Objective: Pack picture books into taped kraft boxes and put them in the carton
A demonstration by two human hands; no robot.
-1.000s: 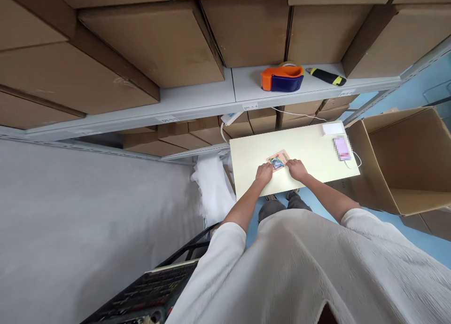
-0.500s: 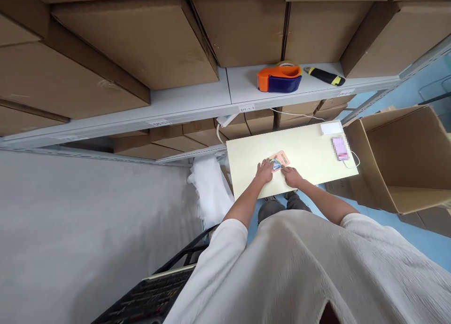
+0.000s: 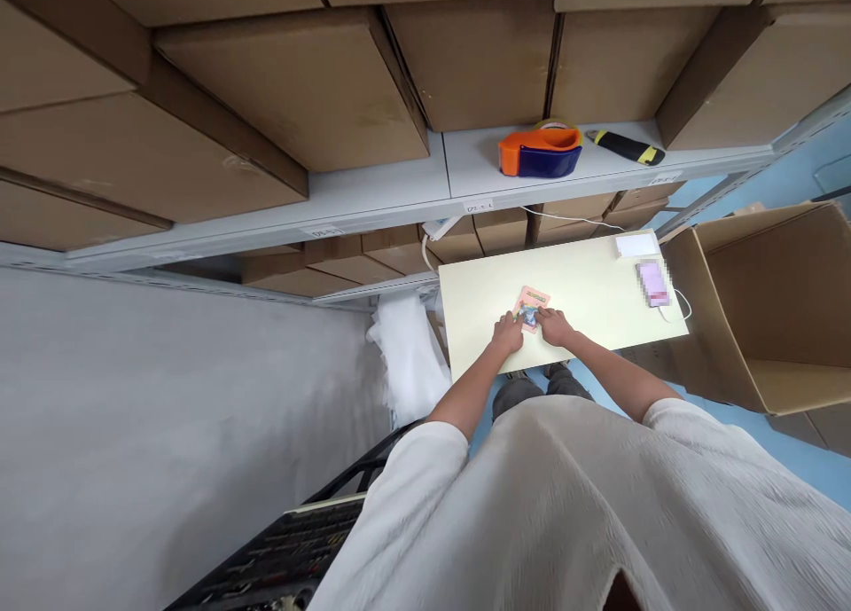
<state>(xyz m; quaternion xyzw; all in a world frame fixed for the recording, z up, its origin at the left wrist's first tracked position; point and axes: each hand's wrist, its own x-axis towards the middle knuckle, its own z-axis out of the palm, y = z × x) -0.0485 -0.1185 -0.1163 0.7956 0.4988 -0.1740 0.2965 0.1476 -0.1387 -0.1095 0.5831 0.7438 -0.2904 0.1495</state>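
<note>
A small, flat pink packet (image 3: 535,297) with a colourful printed picture lies on the pale yellow tabletop (image 3: 591,287), slightly tilted. My left hand (image 3: 508,332) grips its lower left edge, fingers bent against it. On the opposite side, my right hand (image 3: 554,326) has its fingers closed at the right edge, the fingertips over the print. Parts of the packet are covered by the fingers. Whether it is a card, a booklet or a bag is too small to tell.
A phone (image 3: 652,285) with a white cable and a white box (image 3: 636,245) lie at the table's right end. An open carton (image 3: 718,327) stands beyond. The shelf above holds a tape dispenser (image 3: 540,152), a utility knife (image 3: 626,147) and cartons (image 3: 299,88). White wrapping (image 3: 409,354) hangs left.
The packet has been turned on the tabletop and now stands more upright in view. My left hand has drawn back from over its picture to its lower left edge.
</note>
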